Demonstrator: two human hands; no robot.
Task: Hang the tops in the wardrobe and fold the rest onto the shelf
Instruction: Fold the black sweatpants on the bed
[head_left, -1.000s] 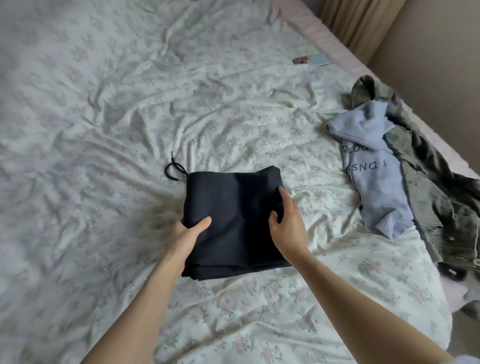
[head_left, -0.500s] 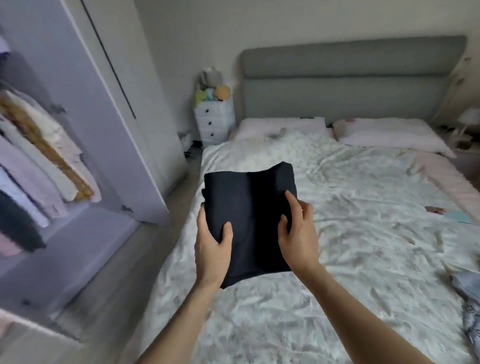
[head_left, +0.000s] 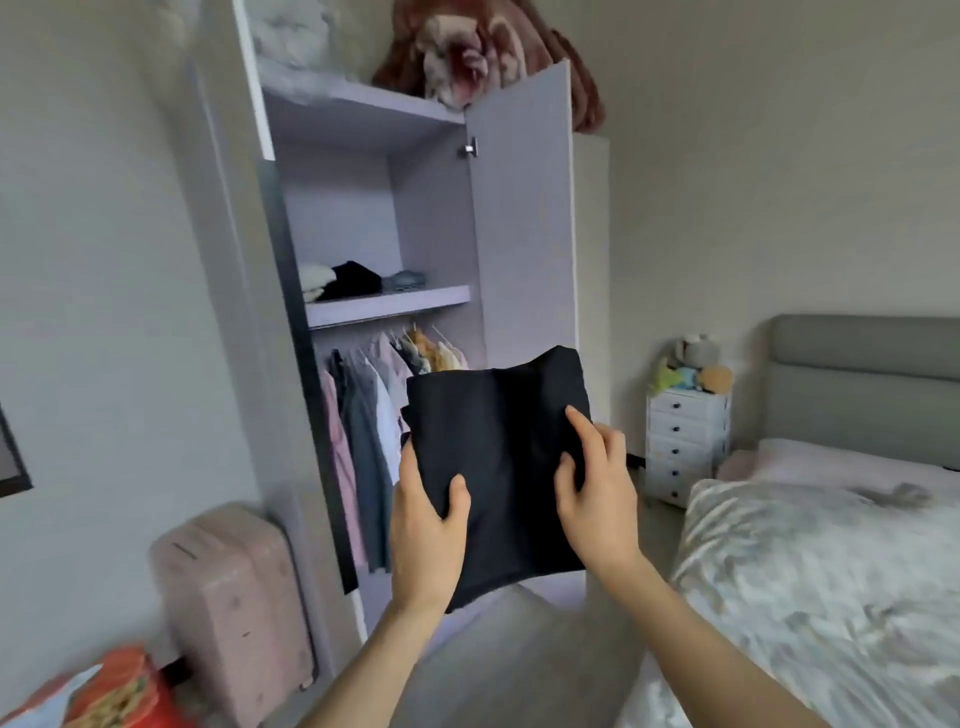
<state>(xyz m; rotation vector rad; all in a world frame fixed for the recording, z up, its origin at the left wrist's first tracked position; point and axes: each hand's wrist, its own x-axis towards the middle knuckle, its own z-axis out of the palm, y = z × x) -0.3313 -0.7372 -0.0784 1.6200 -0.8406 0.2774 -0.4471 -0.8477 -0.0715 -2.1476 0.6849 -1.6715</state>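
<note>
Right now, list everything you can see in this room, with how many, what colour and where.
folded garment: one, black, held in the air in front of the wardrobe
wardrobe: one, pale lilac, door open, by the wall
shelf: one, lilac, above the hanging rail
folded clothes on the shelf: about three, cream, black and blue-grey
hanging clothes: several, pink, grey, white and yellow, under the shelf
blanket: one, reddish brown, on top of the wardrobe
suitcase: one, pink, left of the wardrobe
drawer unit: one, white, beside the bed
bed: one, floral sheet, right
left hand: grips the garment's lower left edge
right hand: grips its right edge
</note>
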